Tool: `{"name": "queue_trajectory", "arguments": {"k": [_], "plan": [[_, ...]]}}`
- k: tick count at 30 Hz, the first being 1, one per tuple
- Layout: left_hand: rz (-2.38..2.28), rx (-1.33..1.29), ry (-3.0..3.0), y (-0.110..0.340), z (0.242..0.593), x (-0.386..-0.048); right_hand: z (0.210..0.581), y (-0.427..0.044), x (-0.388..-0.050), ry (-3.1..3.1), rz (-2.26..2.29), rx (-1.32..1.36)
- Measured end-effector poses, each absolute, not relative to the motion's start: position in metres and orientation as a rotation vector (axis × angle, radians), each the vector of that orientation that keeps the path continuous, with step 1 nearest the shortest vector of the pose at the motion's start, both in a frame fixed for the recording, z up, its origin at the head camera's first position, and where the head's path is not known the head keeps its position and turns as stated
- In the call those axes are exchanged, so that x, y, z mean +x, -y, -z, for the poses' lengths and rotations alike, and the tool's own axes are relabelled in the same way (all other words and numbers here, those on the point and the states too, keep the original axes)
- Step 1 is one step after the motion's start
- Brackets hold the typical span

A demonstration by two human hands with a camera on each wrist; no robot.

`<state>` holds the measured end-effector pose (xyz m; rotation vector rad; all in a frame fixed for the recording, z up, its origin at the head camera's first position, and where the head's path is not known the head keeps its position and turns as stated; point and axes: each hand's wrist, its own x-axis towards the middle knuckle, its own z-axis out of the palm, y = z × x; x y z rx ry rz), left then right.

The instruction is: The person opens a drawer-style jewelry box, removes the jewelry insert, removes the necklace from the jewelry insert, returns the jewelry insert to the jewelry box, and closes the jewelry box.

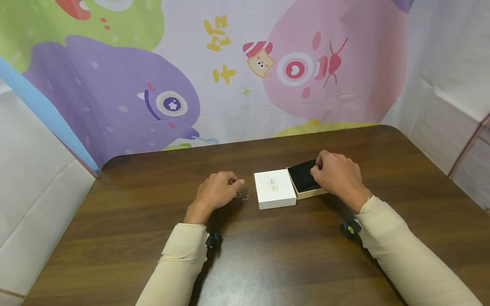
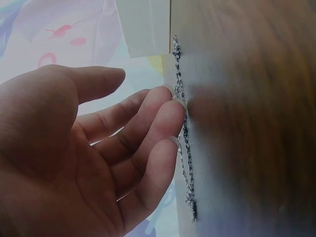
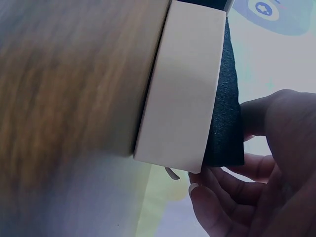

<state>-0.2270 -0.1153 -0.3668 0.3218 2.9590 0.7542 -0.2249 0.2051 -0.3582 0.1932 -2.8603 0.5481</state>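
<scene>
My left hand (image 1: 216,191) is over the table, left of a white box lid (image 1: 273,187). Its fingertips touch a silver chain (image 2: 185,131) that lies along the tabletop, while the thumb stays apart from it. To the right of the lid is an open box base (image 3: 182,89) with pale sides. A black padded insert (image 1: 301,176) sits in it and sticks up past the rim in the right wrist view. My right hand (image 1: 340,174) pinches the insert at its right end, thumb on its face; some fingertips lie behind the box and are partly hidden.
The brown wooden table (image 1: 260,263) holds the box and chain. A cartoon-printed cloth (image 1: 237,110) hangs along its back edge. A small ribbon tab (image 3: 172,173) pokes out at the box's end. Small dark cameras (image 1: 350,228) are worn at both wrists.
</scene>
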Motion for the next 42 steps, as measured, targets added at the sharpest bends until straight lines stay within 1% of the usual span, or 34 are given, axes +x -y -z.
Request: {"name": "queue_trajectory", "arguments": {"k": [42], "plan": [[-0.758, 0.332, -2.975, 0.1151, 0.3663, -0.2275, 0.3575, -0.2064, -0.2271, 3.05, -0.467, 0.158]]}}
